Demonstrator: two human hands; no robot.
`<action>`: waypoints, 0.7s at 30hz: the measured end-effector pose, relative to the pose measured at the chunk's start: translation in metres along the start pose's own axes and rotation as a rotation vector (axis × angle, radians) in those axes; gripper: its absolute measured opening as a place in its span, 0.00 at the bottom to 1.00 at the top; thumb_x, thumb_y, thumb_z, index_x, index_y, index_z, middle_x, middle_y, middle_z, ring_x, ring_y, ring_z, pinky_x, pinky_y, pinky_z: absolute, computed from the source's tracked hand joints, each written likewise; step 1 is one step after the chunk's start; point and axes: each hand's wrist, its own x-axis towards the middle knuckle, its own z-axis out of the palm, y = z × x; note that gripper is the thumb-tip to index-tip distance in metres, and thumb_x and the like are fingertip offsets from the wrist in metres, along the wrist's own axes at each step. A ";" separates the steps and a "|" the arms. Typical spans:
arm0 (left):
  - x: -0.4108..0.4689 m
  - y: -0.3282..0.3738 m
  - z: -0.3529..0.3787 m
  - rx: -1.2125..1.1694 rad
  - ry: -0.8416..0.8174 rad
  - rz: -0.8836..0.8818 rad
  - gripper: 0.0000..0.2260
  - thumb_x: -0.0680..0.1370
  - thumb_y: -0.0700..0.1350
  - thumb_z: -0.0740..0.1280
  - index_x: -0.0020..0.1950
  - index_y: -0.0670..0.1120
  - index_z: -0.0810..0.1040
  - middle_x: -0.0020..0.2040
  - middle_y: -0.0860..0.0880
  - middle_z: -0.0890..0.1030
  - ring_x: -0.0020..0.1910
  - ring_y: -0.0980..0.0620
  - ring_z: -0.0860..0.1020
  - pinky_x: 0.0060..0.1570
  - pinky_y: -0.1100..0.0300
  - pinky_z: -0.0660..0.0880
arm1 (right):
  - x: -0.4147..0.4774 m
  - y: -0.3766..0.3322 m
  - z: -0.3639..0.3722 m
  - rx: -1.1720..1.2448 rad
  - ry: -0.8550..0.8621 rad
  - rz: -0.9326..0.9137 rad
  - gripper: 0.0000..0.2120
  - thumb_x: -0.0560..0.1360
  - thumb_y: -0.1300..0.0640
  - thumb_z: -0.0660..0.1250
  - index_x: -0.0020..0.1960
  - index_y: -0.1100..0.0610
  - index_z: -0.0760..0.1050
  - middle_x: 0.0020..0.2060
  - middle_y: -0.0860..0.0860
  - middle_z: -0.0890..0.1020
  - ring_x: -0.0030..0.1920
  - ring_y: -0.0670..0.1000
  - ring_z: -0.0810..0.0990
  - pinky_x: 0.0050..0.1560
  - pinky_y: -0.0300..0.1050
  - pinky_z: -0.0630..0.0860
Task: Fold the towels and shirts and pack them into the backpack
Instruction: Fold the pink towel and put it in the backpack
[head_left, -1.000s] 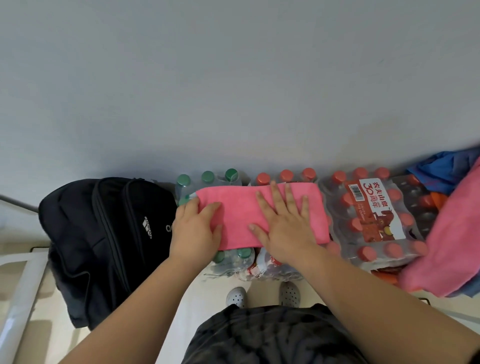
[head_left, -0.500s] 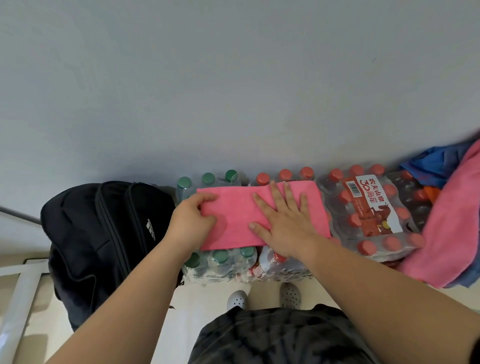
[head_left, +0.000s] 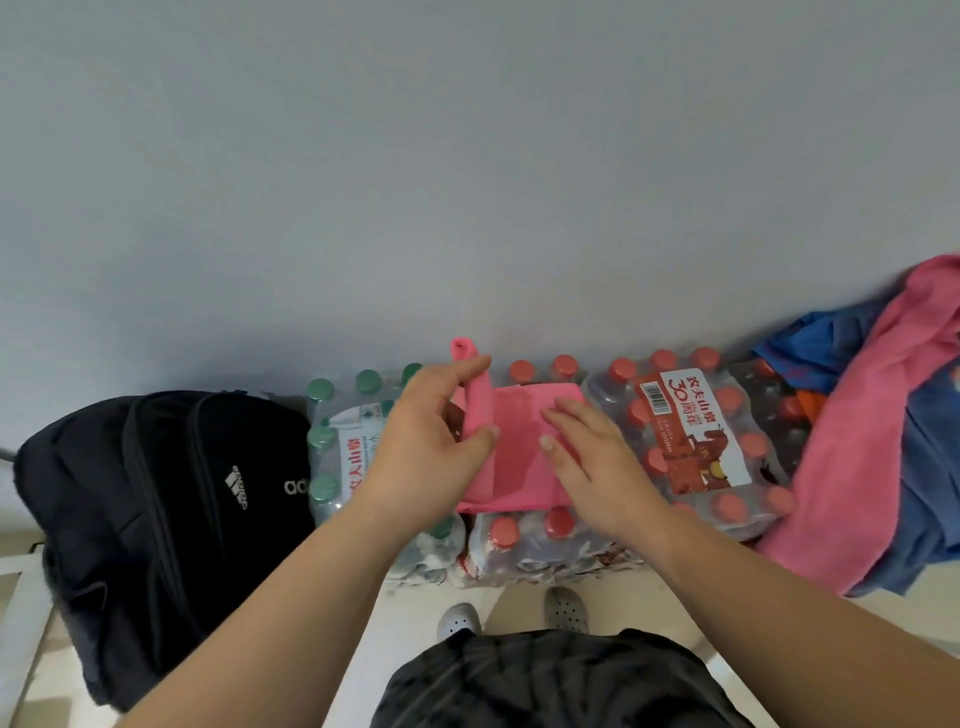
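A small pink towel (head_left: 519, 447) lies on top of shrink-wrapped bottle packs in the middle. My left hand (head_left: 431, 441) pinches the towel's left end between thumb and fingers and holds it raised and turned over toward the right. My right hand (head_left: 587, 457) presses flat on the towel's right half, fingers straight. A black backpack (head_left: 156, 509) with a white logo stands on the floor to the left, its zips shut as far as I can see. At the far right lies a heap of cloth: a large pink towel (head_left: 862, 457) over blue garments (head_left: 924, 499).
The bottle packs serve as the work surface: green-capped bottles (head_left: 332, 452) on the left, red-capped ones (head_left: 711, 441) on the right with a red label. A grey wall rises right behind them. My feet (head_left: 511, 616) stand on the pale floor below.
My left hand has taken hold of the towel's left end and lifted it over toward the right. My right hand stays pressed on the right half. The view has shifted slightly.
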 end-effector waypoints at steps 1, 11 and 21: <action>0.004 0.004 0.014 0.063 -0.017 0.030 0.26 0.73 0.38 0.73 0.67 0.59 0.75 0.57 0.57 0.74 0.43 0.60 0.77 0.46 0.68 0.75 | -0.003 0.006 -0.007 0.076 0.002 0.015 0.31 0.81 0.34 0.51 0.76 0.51 0.68 0.76 0.48 0.67 0.76 0.47 0.61 0.77 0.50 0.59; 0.022 -0.002 0.116 0.596 -0.224 -0.022 0.24 0.77 0.47 0.66 0.74 0.48 0.71 0.67 0.45 0.75 0.63 0.45 0.75 0.62 0.59 0.69 | -0.007 0.043 -0.049 0.427 -0.326 0.032 0.22 0.84 0.43 0.54 0.78 0.35 0.58 0.73 0.43 0.69 0.69 0.40 0.66 0.67 0.33 0.64; -0.003 -0.007 0.107 0.655 0.147 -0.012 0.18 0.74 0.39 0.61 0.62 0.46 0.78 0.61 0.47 0.77 0.48 0.47 0.77 0.50 0.51 0.77 | 0.016 0.046 -0.049 -0.011 -0.400 -0.168 0.22 0.83 0.44 0.58 0.76 0.46 0.68 0.73 0.44 0.70 0.72 0.52 0.64 0.74 0.52 0.62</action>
